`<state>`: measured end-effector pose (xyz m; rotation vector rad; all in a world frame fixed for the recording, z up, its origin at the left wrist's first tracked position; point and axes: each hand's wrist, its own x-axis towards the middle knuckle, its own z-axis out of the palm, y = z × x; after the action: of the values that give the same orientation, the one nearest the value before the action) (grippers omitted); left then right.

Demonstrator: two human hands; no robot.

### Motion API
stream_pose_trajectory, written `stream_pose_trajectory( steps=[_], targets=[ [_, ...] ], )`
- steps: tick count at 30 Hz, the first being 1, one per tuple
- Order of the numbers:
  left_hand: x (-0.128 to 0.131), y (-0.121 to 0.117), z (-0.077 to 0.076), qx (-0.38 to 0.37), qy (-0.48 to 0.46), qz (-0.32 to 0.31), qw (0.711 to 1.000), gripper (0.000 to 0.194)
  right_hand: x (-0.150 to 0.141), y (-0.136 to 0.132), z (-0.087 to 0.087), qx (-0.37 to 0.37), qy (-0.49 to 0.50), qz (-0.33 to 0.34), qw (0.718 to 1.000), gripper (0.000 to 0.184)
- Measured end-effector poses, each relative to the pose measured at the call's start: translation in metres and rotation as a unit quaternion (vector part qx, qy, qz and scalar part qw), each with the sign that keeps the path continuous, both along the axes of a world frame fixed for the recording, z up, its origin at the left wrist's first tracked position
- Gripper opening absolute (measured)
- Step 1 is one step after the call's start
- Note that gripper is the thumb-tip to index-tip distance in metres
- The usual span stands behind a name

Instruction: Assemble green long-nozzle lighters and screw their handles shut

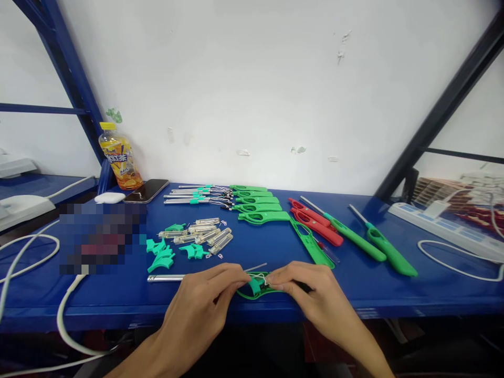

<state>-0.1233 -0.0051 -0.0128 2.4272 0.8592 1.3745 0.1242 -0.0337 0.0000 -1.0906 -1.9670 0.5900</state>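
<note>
An opened green lighter shell lies at the table's front edge between my hands. Inside it sit a teal trigger and a loop of white wire. My left hand is closed, thumb and forefinger pinching at the trigger's left side. From beneath that hand a silver lighter tube sticks out leftward. My right hand pinches at the wire near a dark part in the shell; its palm hides the shell's right end. A thin pale rod lies just behind the shell.
Clear fuel tanks and teal triggers lie loose at centre-left. Behind are wired tubes and green shells. Red shells, a screwdriver and assembled green lighters lie right. A phone, bottle and power strip flank them.
</note>
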Motion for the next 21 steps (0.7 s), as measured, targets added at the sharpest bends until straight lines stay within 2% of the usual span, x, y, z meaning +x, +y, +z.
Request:
stream_pose_trajectory(
  steps=[21],
  targets=[
    [0.0001,-0.0005,-0.0019,0.013,0.031,0.012,0.999,0.024,-0.0014,-0.0006,0.0082,-0.049,0.054,0.008,0.997,0.014]
  ],
)
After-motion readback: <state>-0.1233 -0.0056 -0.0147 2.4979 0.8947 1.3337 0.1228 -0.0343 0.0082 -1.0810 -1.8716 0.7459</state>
